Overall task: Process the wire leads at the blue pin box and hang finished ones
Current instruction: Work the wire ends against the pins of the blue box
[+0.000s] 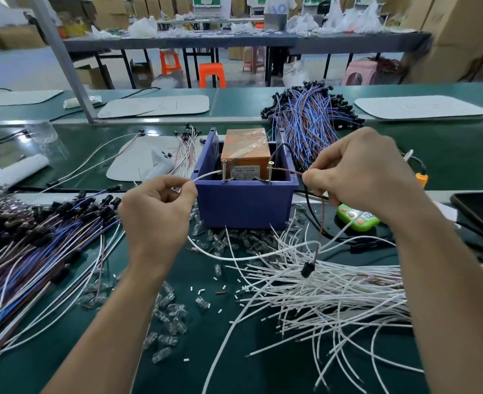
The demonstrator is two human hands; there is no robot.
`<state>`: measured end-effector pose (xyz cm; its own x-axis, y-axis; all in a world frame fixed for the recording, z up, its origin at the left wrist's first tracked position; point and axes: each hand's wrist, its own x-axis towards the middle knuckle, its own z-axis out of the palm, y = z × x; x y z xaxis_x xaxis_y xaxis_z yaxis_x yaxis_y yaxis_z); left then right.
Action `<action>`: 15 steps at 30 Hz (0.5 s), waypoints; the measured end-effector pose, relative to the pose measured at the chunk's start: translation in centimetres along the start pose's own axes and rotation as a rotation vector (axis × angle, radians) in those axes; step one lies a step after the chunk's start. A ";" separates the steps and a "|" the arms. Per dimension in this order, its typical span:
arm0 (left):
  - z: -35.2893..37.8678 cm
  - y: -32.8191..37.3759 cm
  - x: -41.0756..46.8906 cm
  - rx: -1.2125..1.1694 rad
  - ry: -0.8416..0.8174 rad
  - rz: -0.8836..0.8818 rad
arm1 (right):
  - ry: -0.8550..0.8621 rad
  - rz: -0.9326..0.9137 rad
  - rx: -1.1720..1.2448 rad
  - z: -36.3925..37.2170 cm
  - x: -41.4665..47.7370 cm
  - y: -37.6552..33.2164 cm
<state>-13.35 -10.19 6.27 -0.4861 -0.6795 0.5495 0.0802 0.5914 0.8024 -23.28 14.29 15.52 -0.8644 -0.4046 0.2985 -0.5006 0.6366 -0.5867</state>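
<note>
- Blue pin box (246, 203) sits mid-worktop (206, 351), just ahead of me.
- Left hand (156, 211) grip pinches a white lead (206, 175); right hand (362, 172) pinches a brown lead (287, 170).
- Lead ends meet the pins (270, 170): processing step, I reckon. Next needs steady contact on both.

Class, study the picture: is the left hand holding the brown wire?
No, the left hand pinches a white wire reaching toward the blue box, while the right hand pinches the brown wire.

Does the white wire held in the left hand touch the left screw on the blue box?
Touching. The head view shows the white wire tip meeting the left screw, with no gap.
</note>
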 end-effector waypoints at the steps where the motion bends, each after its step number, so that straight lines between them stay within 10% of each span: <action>1: 0.0 0.0 0.0 0.004 -0.007 0.001 | 0.007 0.008 0.004 -0.1 -0.1 0.0; 15: -0.2 0.6 0.0 -0.030 -0.022 -0.003 | -0.109 0.059 0.105 0.5 -1.6 0.1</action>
<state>-13.12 -10.00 6.79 -0.5056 -0.6714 0.5418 0.1048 0.5756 0.8110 -21.94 14.69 14.63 -0.8792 -0.4410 0.1806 -0.4361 0.5917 -0.6780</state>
